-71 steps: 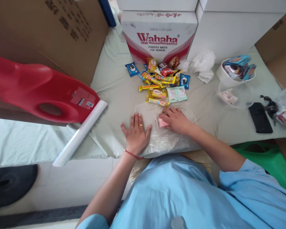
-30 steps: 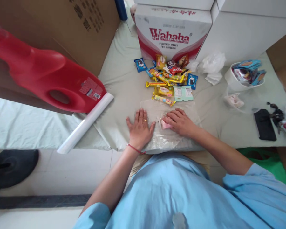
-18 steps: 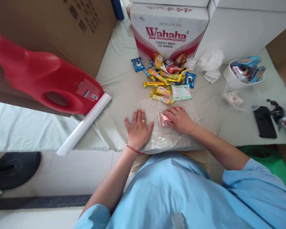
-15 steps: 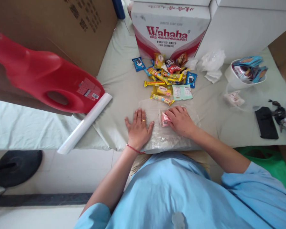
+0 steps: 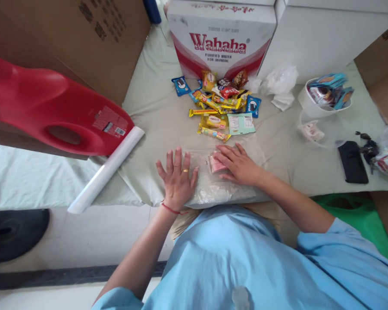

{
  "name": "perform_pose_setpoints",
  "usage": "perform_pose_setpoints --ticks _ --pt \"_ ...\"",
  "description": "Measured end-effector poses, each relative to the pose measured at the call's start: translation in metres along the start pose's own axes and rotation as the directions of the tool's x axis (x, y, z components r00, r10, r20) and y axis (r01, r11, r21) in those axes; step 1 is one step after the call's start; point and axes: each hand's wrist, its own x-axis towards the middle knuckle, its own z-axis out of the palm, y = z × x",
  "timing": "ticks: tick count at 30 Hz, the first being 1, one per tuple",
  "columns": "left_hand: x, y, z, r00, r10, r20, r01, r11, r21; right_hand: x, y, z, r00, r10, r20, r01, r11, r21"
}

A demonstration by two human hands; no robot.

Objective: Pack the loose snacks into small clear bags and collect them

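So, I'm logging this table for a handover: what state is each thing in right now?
clear bag: flat, crumpled.
pink packet: lying on or in the bag, cannot tell.
left hand: open, flat, fingers spread, at the bag's left edge.
right hand: open, flat, touching the packet.
red jug: on its side.
white bowl: upright, holding packets.

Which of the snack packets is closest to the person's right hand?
The small pink packet, alone on the clear plastic; the right hand rests its fingers on it. The rest lie farther off, most in the pile before the Wahaha box.
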Motion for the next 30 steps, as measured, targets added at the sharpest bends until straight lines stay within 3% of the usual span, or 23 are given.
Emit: perform_pose_setpoints --ticks 3,5,7,11,14,18,21,23,25,27,30 --pt "-0.009 -0.009 -0.006 0.972 0.225 0.061 -0.222 0.973 -0.057 -0.026 -0.006 -0.008 0.992 0.019 -0.122 -0.008 0.996 0.088" --pt "-0.01 -0.014 -0.008 0.944 0.307 0.122 -0.294 0.949 -0.109 -0.053 -0.009 -0.008 0.98 0.028 -0.196 0.002 0.989 0.15" --pt "-0.007 -0.018 -0.009 0.953 0.261 0.156 -0.244 0.962 -0.121 -0.08 -0.012 -0.002 0.978 0.036 -0.207 -0.001 0.986 0.166" --pt "0.007 -0.024 -0.007 0.993 -0.006 0.12 0.013 0.998 -0.055 -0.112 -0.012 0.017 0.977 0.106 -0.186 -0.086 0.99 0.113" --pt "0.012 -0.027 -0.004 0.993 -0.095 0.074 0.097 0.995 -0.013 -0.107 -0.01 0.015 0.961 0.146 -0.236 -0.111 0.982 0.153" --pt "0.005 -0.03 -0.006 0.996 -0.061 -0.059 0.059 0.998 -0.037 -0.08 -0.003 -0.013 0.959 0.076 -0.272 -0.023 0.981 0.194" --pt "-0.008 -0.031 -0.013 0.988 0.147 -0.058 -0.149 0.987 -0.051 -0.061 0.002 -0.034 0.979 0.035 -0.203 0.016 0.97 0.244" --pt "-0.013 -0.027 -0.016 0.938 0.345 0.039 -0.341 0.935 -0.094 -0.053 0.003 -0.04 0.988 0.04 -0.15 0.002 0.964 0.267" --pt "-0.015 -0.021 -0.018 0.87 0.472 0.141 -0.452 0.879 -0.154 -0.048 0.004 -0.041 0.99 0.076 -0.115 -0.043 0.963 0.267" --pt "-0.01 -0.016 -0.017 0.862 0.467 0.195 -0.442 0.883 -0.16 -0.046 0.006 -0.039 0.988 0.129 -0.086 -0.104 0.963 0.249" --pt "-0.001 -0.016 -0.014 0.942 0.277 0.187 -0.262 0.96 -0.102 -0.042 0.01 -0.036 0.98 0.197 -0.044 -0.18 0.953 0.242"
